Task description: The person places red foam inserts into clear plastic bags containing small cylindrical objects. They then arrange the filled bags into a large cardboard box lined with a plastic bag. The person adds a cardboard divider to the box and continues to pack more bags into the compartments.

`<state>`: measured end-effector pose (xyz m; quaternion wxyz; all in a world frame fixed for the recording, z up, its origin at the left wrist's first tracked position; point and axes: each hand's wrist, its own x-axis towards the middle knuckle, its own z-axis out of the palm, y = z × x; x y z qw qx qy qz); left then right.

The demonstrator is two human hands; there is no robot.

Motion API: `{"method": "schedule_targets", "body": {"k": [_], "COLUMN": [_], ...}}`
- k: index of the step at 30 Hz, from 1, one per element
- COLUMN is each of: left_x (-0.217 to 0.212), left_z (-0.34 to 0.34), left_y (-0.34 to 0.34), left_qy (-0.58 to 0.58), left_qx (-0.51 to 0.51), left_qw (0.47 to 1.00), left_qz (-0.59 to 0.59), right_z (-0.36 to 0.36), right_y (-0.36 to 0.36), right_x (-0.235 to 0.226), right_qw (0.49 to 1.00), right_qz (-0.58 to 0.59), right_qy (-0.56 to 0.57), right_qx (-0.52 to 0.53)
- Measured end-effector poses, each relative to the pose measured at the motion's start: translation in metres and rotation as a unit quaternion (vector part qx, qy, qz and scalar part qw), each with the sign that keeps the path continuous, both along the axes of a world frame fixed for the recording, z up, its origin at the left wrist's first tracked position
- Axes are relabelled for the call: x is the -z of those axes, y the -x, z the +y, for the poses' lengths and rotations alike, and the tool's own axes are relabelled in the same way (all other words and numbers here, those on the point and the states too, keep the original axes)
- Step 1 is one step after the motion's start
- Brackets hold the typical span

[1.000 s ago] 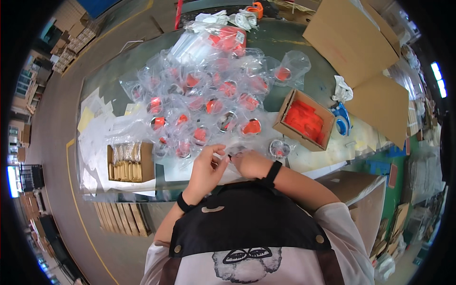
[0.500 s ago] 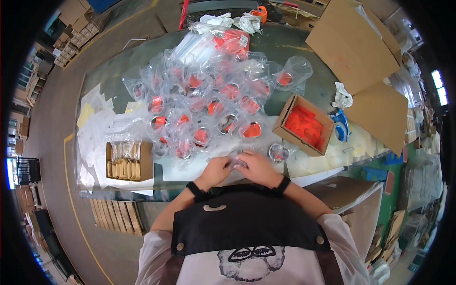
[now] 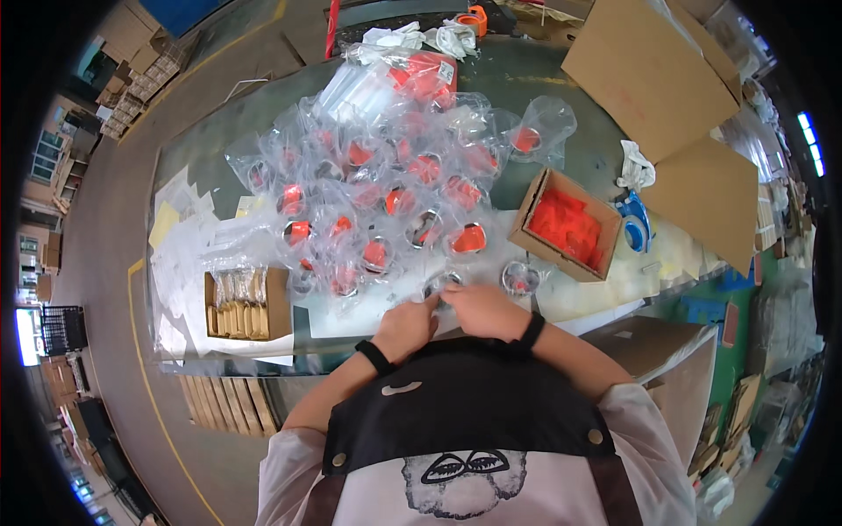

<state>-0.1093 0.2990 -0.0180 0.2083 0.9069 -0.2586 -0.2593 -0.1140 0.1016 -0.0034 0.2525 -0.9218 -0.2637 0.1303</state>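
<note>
In front of my apron, my left hand (image 3: 408, 326) and my right hand (image 3: 481, 309) meet at the near side of a round metal part in a clear plastic bag (image 3: 441, 281). My fingers are closed at its near edge; the fingertips are partly hidden. Just right of them lies another bagged round metal part (image 3: 521, 279). Beyond my hands spreads a big heap of clear bags (image 3: 377, 188), several holding round metal parts with orange-red pieces inside.
A small carton of orange-red pieces (image 3: 566, 228) stands at the right, beside a blue tape dispenser (image 3: 634, 223). On the left a carton (image 3: 278, 302) holds small tan packets. A large open carton (image 3: 645, 83) rises at the far right. Papers (image 3: 180, 263) cover the left table edge.
The bagged round part shows more clearly beyond my fingers. My left hand has shifted slightly right and nearer to me. The view has tilted a little.
</note>
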Motion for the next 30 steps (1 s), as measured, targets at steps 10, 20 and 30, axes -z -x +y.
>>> {"method": "schedule_targets", "body": {"k": [10, 20, 30], "left_x": [-0.028, 0.025, -0.026], "left_z": [-0.012, -0.055, -0.021], "left_y": [-0.015, -0.076, -0.018], "left_qy": [0.225, 0.234, 0.309], "left_qx": [-0.104, -0.314, -0.233], "left_qw": [0.959, 0.919, 0.907], "left_qz": [-0.14, 0.052, 0.165], "right_z": [0.038, -0.027, -0.004], "right_y": [0.014, -0.054, -0.042], "right_x": [0.066, -0.07, -0.043], "right_qw": [0.938, 0.972, 0.98], "right_qz": [0.242, -0.064, 0.088], "right_qy": [-0.248, -0.17, 0.172], "right_qx": [0.0, 0.148, -0.05]}}
